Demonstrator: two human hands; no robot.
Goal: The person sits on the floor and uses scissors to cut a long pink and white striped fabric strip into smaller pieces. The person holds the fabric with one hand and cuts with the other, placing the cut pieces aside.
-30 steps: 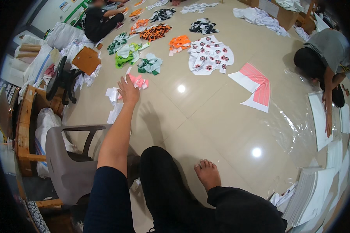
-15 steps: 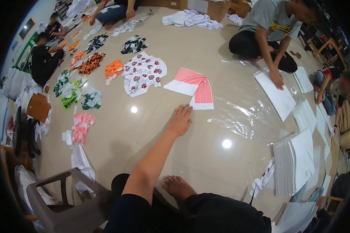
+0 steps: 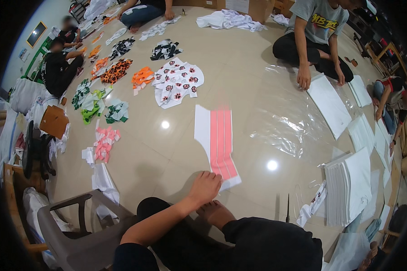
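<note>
My left hand [image 3: 206, 187] reaches across in front of my legs, its fingers closed on the lower corner of a pink-striped fabric piece [image 3: 221, 140]. The piece has a white curved side panel and lies stretched away from me over the floor, its far edge smeared by motion. Beyond it is a white cut piece with a paw print pattern [image 3: 176, 81]. My right hand is out of sight. A dark thin pointed thing [image 3: 288, 210] sticks up beside my right knee.
Piles of orange [image 3: 142, 79], green [image 3: 90, 108] and pink scraps [image 3: 106, 142] lie to the left. A grey plastic stool [image 3: 81, 226] stands near my left leg. At right are clear plastic film [image 3: 285, 131], a white stack [image 3: 348, 189] and a seated co-worker [image 3: 319, 40].
My left hand has drawn back toward me with the pink-striped piece, which was bent on the floor and now stretches out lengthwise. The co-worker at right has straightened up, hands drawn apart.
</note>
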